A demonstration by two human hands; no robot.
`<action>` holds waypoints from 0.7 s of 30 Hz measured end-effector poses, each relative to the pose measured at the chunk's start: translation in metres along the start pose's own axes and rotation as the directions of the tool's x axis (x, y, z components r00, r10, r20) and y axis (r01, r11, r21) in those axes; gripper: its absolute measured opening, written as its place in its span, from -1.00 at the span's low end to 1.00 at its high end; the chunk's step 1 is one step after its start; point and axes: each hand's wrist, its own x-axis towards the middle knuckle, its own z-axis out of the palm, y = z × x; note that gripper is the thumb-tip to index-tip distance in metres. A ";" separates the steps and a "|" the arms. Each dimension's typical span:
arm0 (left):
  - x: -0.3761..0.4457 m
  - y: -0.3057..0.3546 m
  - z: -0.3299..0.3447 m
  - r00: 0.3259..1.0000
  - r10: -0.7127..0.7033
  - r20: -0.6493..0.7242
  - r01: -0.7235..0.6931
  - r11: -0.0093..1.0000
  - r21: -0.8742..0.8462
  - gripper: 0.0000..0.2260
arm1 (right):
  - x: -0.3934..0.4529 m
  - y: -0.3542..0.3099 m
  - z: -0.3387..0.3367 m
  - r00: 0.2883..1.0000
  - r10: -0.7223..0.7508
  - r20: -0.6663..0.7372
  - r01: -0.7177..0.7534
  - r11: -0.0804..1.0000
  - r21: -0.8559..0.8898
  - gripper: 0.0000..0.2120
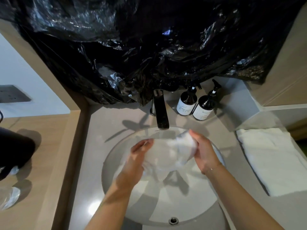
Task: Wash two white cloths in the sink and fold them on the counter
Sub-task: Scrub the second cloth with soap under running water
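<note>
A wet white cloth (pixel 167 153) hangs bunched over the round sink basin (pixel 113 165), stretched between both hands and blurred by motion. My left hand (pixel 137 156) grips its left part with curled fingers. My right hand (pixel 201 148) holds the bunched right end just below the dark faucet spout (pixel 162 117). A second white cloth (pixel 272 156) lies folded flat on the grey counter (pixel 93 146) to the right of the sink.
Two dark pump bottles (pixel 186 102) (pixel 205 105) stand behind the sink, right of the faucet. Black plastic sheeting (pixel 149 47) covers the wall above. A beige ledge on the left carries a dark object (pixel 15 150) and clear plastic (pixel 9 196).
</note>
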 end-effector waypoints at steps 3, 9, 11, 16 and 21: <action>-0.012 0.033 -0.006 0.993 0.116 0.004 -0.116 0.993 0.005 -0.73 | -0.008 -0.030 0.002 0.996 -0.082 0.016 0.081 0.995 0.064 -0.62; -0.028 0.065 -0.005 0.984 0.172 -0.039 -0.170 0.984 0.060 -0.84 | -0.038 -0.077 0.017 0.960 -0.247 0.131 0.252 0.967 -0.025 -0.86; -0.031 0.072 -0.003 0.980 0.200 -0.019 -0.197 0.976 0.089 -0.81 | -0.042 -0.085 0.019 0.959 -0.260 0.112 0.268 0.962 -0.056 -0.86; -0.038 0.053 -0.015 0.974 0.223 0.042 -0.227 0.953 0.199 -0.77 | -0.031 -0.059 0.011 0.972 -0.231 0.037 0.232 0.929 -0.287 -0.82; -0.021 0.019 -0.039 0.962 0.264 -0.075 -0.211 0.887 0.411 -0.58 | -0.008 -0.001 -0.010 0.992 -0.128 0.005 0.111 0.846 -0.521 -0.77</action>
